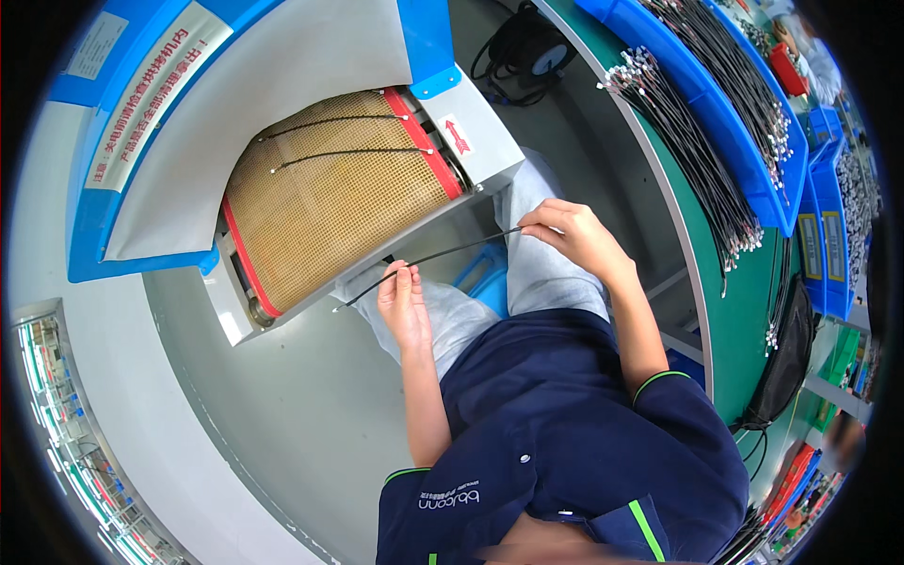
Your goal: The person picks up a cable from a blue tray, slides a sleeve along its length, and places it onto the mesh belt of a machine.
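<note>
A thin black cable [452,250] stretches between my two hands above my lap. My left hand [403,306] pinches it near one end, and a short tail with a small light tip sticks out beyond the fingers. At the other end, my right hand [570,234] is closed on the cable, its fingertips covering that end. Just ahead of my left hand is a tan mesh conveyor belt [320,221] with red edges. Two black cables with white connectors, a farther cable [330,121] and a nearer cable [353,154], lie across the belt, apart from each other.
A blue and grey machine hood [311,47] arches over the belt's far part. On the green table [650,160] at right lie a bundle of black cables [692,160] and blue bins [791,188] of cables. A black cord reel [537,56] stands beyond the machine; a blue stool [485,278] is beneath me.
</note>
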Available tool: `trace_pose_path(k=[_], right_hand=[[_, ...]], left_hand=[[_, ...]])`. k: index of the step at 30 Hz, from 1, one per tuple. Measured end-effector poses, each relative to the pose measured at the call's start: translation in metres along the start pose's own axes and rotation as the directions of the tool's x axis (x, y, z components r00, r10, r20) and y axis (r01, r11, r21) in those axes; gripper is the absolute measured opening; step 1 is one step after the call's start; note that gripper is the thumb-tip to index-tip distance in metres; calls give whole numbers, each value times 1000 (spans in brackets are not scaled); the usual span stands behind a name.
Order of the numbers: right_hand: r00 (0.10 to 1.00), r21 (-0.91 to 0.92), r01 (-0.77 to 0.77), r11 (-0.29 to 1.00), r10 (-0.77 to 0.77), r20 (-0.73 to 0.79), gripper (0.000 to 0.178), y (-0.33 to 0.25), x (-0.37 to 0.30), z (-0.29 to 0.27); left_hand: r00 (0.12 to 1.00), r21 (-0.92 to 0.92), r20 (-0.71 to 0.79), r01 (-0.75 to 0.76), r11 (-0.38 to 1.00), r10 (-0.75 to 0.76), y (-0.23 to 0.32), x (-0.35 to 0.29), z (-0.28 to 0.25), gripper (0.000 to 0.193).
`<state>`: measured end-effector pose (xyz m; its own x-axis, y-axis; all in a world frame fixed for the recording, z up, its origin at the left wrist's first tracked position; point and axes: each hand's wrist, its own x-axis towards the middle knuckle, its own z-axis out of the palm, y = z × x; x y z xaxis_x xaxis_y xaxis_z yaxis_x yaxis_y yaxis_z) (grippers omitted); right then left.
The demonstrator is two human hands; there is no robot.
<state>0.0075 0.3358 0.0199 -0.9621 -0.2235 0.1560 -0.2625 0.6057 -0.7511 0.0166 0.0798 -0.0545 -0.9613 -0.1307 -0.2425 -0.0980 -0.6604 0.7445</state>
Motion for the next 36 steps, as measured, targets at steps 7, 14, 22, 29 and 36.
trace_pose_path(k=[7,14,22,29,36], right_hand=[[994,41,74,996,-71,-81,11,-8,2,-1],[989,49,77,996,-70,-128,9,-6,3,1],[990,87,103,991,-93,-107,6,-7,4,0],[991,76,92,993,-84,-103,6,-6,2,0],[988,103,104,989,-91,-122,6,-4,1,-1]], left_hand=[[1000,-4,-26,4,1000,-4,6,0,-2,12],[1000,-1,-2,-26,1000,26,12,0,-4,10],[1000,15,21,-20,1000,19,14,0,-8,10],[1000,15,28,-3,1000,2,15,-2,-6,8],[1000,23,21,-6,1000,6,16,-2,-5,7]])
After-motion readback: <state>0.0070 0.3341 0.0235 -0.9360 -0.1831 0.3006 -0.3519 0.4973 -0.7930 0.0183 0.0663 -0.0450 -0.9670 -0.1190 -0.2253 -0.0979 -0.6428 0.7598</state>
